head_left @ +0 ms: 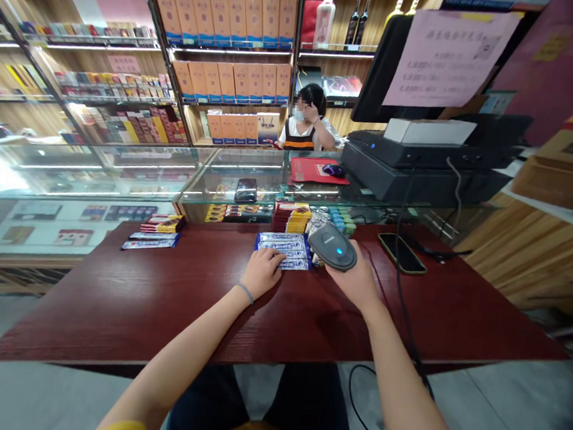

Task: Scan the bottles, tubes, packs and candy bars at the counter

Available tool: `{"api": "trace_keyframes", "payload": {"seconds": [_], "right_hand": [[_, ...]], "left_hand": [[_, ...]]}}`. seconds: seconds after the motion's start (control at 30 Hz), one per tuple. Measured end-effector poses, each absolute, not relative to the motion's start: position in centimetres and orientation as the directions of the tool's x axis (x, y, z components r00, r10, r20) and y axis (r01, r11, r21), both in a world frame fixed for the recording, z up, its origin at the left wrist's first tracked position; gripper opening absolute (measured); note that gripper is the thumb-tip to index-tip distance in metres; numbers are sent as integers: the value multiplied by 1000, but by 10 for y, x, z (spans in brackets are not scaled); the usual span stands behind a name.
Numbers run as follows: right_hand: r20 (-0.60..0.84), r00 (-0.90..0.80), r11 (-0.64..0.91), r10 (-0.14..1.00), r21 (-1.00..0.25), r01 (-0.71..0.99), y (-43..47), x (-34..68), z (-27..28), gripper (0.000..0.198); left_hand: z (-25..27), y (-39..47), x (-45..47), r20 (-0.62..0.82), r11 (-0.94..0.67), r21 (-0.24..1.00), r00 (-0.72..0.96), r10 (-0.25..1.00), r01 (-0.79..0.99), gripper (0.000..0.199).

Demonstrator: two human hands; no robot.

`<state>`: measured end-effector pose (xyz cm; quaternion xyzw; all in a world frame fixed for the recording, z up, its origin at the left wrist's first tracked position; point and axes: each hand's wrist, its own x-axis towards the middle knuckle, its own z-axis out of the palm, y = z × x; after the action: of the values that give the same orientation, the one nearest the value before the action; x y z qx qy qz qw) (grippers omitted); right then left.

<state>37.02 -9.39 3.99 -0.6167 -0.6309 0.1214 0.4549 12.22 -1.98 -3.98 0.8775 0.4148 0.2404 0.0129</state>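
My right hand grips a dark grey barcode scanner, its blue light showing on top. The scanner is just right of a row of blue-and-white packets laid side by side on the table. My left hand, with a band on its wrist, has its fingers bent over the left end of the nearest packet. Behind the row stands a stack of red-and-yellow packs, beside small silver and green-blue packs. Farther left lie more blue-and-white packets and red-and-yellow packs.
A phone lies right on the dark red table. A black cable crosses the table's right side. Beyond is a glass counter with a mouse and a monitor. A masked person sits behind it.
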Motion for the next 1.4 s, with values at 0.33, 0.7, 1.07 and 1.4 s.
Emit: {"api": "trace_keyframes", "payload": {"seconds": [0.33, 0.7, 1.07, 1.4], "right_hand": [[444, 124, 256, 887, -698, 669, -81, 327, 43, 42], [481, 28, 345, 876, -665, 662, -60, 265, 48, 47], [403, -102, 351, 909, -613, 707, -45, 192, 55, 36], [370, -121, 342, 921, -622, 705, -43, 177, 33, 41]], "left_hand": [[-26, -15, 106, 442, -651, 284, 507, 740, 703, 36], [-9, 1, -49, 553, -420, 235, 235, 799, 876, 38], [-23, 10, -202, 488, -115, 122, 41, 872, 986, 39], [-47, 17, -225, 384, -31, 195, -47, 922, 980, 42]]}}
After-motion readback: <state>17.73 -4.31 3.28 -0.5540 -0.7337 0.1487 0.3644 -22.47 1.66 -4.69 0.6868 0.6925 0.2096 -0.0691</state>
